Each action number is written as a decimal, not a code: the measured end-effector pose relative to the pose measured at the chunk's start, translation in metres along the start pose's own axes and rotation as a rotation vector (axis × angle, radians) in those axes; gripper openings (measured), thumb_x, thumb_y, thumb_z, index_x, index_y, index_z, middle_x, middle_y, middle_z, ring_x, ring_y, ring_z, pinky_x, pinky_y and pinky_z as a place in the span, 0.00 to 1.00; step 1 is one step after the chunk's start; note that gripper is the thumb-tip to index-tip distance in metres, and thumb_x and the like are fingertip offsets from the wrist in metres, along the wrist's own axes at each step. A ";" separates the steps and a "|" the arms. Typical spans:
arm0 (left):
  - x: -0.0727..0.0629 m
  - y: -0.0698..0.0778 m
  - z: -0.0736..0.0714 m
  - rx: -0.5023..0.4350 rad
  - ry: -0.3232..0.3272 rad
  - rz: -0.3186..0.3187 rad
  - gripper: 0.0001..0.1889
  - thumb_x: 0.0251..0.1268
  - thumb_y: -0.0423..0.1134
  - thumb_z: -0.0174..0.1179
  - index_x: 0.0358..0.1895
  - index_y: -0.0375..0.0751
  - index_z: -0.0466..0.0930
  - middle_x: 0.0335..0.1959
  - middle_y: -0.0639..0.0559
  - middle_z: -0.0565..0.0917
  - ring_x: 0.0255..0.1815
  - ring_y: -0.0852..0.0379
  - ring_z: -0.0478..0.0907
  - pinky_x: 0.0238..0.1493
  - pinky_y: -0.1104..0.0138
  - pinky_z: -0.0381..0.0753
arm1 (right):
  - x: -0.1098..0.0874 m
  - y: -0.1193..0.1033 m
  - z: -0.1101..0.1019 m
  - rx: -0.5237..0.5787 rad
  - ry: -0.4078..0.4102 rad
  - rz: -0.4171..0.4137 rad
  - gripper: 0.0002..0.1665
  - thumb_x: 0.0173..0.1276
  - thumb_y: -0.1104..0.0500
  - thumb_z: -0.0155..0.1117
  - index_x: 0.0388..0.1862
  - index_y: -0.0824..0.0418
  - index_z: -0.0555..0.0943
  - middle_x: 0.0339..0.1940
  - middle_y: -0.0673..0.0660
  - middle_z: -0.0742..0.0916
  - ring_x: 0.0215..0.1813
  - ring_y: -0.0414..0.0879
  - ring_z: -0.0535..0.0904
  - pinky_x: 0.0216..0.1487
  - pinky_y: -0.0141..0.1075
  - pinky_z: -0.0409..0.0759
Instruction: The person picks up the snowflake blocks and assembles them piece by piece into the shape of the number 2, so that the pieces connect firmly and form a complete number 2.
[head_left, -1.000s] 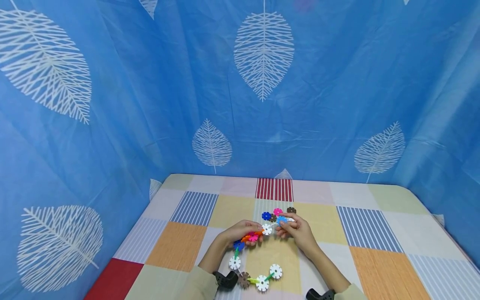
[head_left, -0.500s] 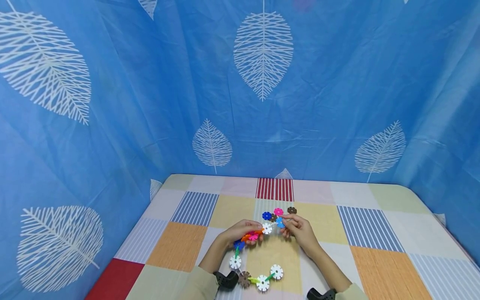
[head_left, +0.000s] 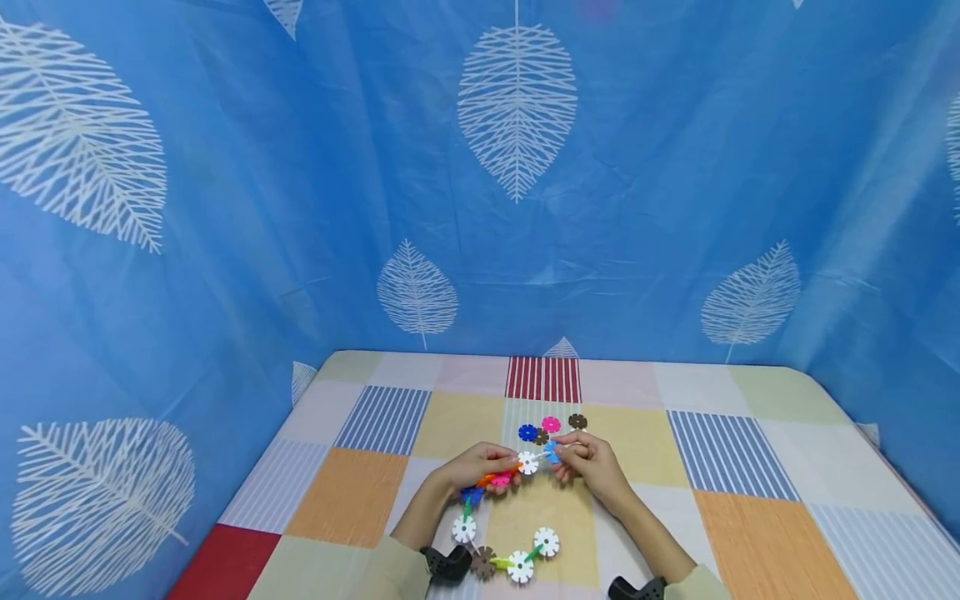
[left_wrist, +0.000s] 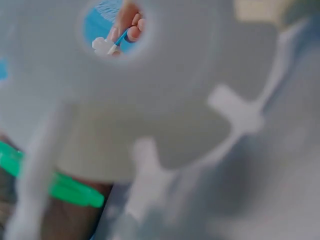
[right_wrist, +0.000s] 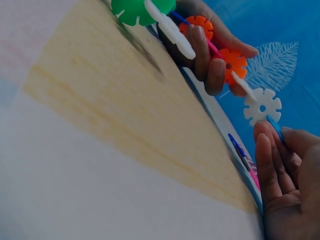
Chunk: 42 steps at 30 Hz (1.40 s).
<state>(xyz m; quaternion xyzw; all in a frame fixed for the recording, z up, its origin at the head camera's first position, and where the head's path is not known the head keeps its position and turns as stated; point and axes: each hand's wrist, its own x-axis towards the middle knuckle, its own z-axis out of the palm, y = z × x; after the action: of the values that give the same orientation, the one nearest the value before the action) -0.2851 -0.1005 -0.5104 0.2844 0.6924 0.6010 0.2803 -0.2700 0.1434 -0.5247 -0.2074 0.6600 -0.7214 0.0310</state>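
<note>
My left hand (head_left: 480, 465) grips a chain of slotted snowflake discs around its orange disc (right_wrist: 234, 65) and pink disc (head_left: 500, 479). Beyond its fingertips, a white disc (right_wrist: 262, 106) sticks out at the chain's end. My right hand (head_left: 595, 465) pinches a light blue disc (right_wrist: 275, 128) between thumb and fingers, its edge right at the white disc's rim. From my left hand the chain curves toward me through a blue disc (head_left: 472, 496), a white disc (head_left: 464, 529) and a brown disc (head_left: 483, 563) to a last white disc (head_left: 547, 542).
Past my hands lie loose discs: a blue one (head_left: 528, 432), a pink one (head_left: 551, 424) and brown ones (head_left: 577, 422). A patchwork cloth (head_left: 375, 492) covers the table. Blue leaf-print curtain (head_left: 637, 208) hangs behind. A blurred white disc (left_wrist: 165, 100) fills much of the left wrist view.
My right hand has brought the light blue disc left to the white disc's edge, turning it more edge-on. My left hand keeps its grip. The head view has shifted slightly.
</note>
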 end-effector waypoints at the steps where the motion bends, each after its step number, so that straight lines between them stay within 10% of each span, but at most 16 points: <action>1: -0.001 0.000 0.000 0.002 0.003 0.006 0.20 0.73 0.39 0.44 0.43 0.18 0.74 0.28 0.49 0.81 0.18 0.66 0.67 0.21 0.76 0.68 | 0.000 0.000 0.001 0.001 -0.004 0.000 0.20 0.65 0.66 0.58 0.47 0.82 0.70 0.25 0.67 0.84 0.23 0.43 0.81 0.24 0.36 0.82; 9: -0.001 -0.001 -0.002 -0.007 0.073 -0.054 0.20 0.71 0.43 0.48 0.48 0.25 0.76 0.35 0.45 0.83 0.28 0.64 0.73 0.34 0.73 0.75 | 0.001 -0.001 0.004 -0.024 0.086 0.011 0.19 0.65 0.66 0.59 0.47 0.81 0.71 0.24 0.64 0.84 0.22 0.44 0.81 0.24 0.36 0.82; 20: -0.008 -0.005 -0.015 -0.287 0.233 -0.038 0.22 0.65 0.39 0.56 0.60 0.34 0.71 0.31 0.48 0.79 0.27 0.61 0.76 0.29 0.72 0.78 | 0.003 0.001 0.003 0.043 0.264 -0.011 0.15 0.65 0.70 0.57 0.45 0.80 0.70 0.23 0.66 0.84 0.22 0.45 0.81 0.23 0.34 0.82; 26: -0.011 -0.004 -0.018 -0.273 0.236 -0.031 0.20 0.63 0.37 0.58 0.55 0.30 0.74 0.28 0.49 0.79 0.25 0.61 0.74 0.28 0.74 0.76 | 0.001 -0.005 0.003 -0.091 0.191 -0.024 0.11 0.64 0.70 0.56 0.44 0.77 0.74 0.28 0.62 0.85 0.29 0.43 0.82 0.32 0.32 0.81; 35: -0.009 -0.001 -0.014 -0.172 0.167 -0.046 0.19 0.63 0.38 0.58 0.54 0.29 0.75 0.24 0.51 0.78 0.23 0.61 0.73 0.25 0.73 0.74 | -0.004 -0.032 0.012 -0.305 -0.222 -0.020 0.19 0.66 0.64 0.59 0.53 0.75 0.75 0.37 0.69 0.84 0.31 0.54 0.82 0.28 0.41 0.82; 42: -0.009 -0.003 -0.014 -0.248 0.208 0.010 0.24 0.63 0.38 0.59 0.61 0.33 0.70 0.38 0.41 0.83 0.33 0.56 0.81 0.39 0.66 0.80 | -0.003 -0.019 0.005 -0.140 -0.016 0.102 0.20 0.63 0.63 0.62 0.50 0.74 0.75 0.30 0.68 0.84 0.28 0.49 0.82 0.28 0.36 0.82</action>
<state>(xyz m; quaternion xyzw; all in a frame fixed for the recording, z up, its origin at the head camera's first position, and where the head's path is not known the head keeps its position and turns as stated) -0.2893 -0.1173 -0.5113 0.1875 0.6367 0.7094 0.2370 -0.2613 0.1420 -0.5070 -0.1809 0.7184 -0.6691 0.0585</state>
